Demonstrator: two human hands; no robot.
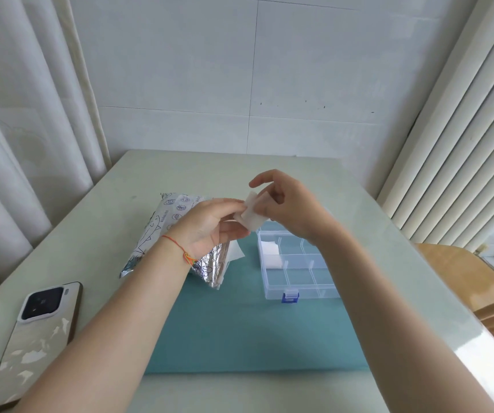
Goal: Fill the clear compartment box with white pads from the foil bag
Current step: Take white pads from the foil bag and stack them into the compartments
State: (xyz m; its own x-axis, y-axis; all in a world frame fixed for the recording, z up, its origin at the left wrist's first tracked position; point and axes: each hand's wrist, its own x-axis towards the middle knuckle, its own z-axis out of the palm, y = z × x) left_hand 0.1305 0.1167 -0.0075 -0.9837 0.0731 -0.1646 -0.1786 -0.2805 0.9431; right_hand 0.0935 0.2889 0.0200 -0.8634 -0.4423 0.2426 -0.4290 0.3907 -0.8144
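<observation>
A white pad (251, 214) is held up above the table between both hands. My left hand (210, 226) pinches its left edge and my right hand (290, 207) pinches its right side. Below them the clear compartment box (295, 265) lies open on a teal mat, a blue latch at its front. White pads (270, 254) fill its two left compartments; the other compartments look bare. The foil bag (171, 234), printed white with a silver inside, lies left of the box, partly hidden by my left wrist, with a white pad (235, 251) sticking out of its open end.
A phone (34, 341) lies face down at the table's front left. The teal mat (239, 329) covers the middle of the pale table (120, 186). Curtains hang at left, a radiator stands at right, and a wooden chair (466, 275) is beside the right edge.
</observation>
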